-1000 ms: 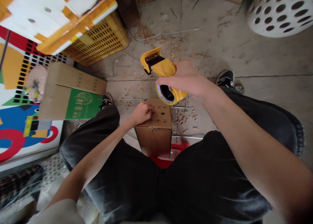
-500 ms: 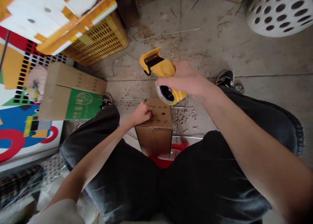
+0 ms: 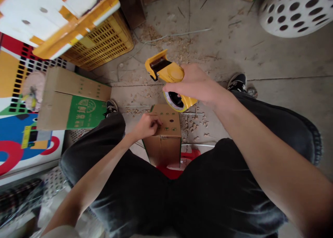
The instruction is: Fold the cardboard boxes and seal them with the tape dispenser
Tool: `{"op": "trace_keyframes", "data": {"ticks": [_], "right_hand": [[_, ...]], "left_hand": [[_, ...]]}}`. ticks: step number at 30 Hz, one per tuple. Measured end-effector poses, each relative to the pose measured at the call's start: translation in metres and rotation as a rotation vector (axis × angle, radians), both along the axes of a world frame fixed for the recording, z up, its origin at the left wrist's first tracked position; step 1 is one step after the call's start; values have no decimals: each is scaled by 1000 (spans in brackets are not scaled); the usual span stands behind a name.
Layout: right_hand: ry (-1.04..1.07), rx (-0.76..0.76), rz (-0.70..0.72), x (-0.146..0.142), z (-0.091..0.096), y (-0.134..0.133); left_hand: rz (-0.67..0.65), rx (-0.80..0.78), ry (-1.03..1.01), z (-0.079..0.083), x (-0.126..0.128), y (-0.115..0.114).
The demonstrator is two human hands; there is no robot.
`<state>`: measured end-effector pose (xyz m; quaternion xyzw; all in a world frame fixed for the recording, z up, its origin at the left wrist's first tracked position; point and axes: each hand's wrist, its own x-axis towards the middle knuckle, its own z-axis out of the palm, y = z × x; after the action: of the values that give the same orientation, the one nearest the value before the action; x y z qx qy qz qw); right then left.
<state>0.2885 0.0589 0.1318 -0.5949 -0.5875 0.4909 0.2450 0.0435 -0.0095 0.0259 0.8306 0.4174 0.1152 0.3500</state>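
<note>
My right hand [image 3: 197, 85] grips a yellow tape dispenser [image 3: 168, 77] with a roll of tape in it, held in the air above a small brown cardboard box [image 3: 166, 134]. The box stands on the floor between my knees, its flaps closed. My left hand [image 3: 145, 125] rests on the box's top left edge with the fingers curled and pressing down. Both legs in dark trousers frame the box.
A larger cardboard box with a green panel [image 3: 73, 99] lies at the left, beside a yellow plastic crate [image 3: 104, 44] and a coloured board. A white perforated basket [image 3: 296, 9] sits at the top right. Wood shavings litter the concrete floor; something red [image 3: 187, 158] shows under the box.
My left hand has slid slightly left along the box top. The view has shifted a little; the dispenser stays held above the box.
</note>
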Motion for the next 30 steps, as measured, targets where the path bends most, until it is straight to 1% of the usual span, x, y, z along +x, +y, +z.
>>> {"op": "trace_keyframes", "data": {"ticks": [4, 9, 12, 17, 20, 30], "right_hand": [[-15, -5, -1, 0, 1, -1], [-38, -16, -2, -1, 0, -2], [-32, 2, -11, -1, -2, -2], [25, 41, 37, 0, -4, -3], [34, 48, 30, 0, -6, -3], [9, 36, 58, 2, -5, -2]], "left_hand": [[3, 66, 70, 3, -3, -7], [-34, 69, 86, 1, -6, -13], [-40, 88, 86, -1, -6, -15], [-70, 122, 83, -1, -3, -16], [-74, 144, 81, -1, -1, -16], [-115, 170, 64, 3, 3, -15]]}}
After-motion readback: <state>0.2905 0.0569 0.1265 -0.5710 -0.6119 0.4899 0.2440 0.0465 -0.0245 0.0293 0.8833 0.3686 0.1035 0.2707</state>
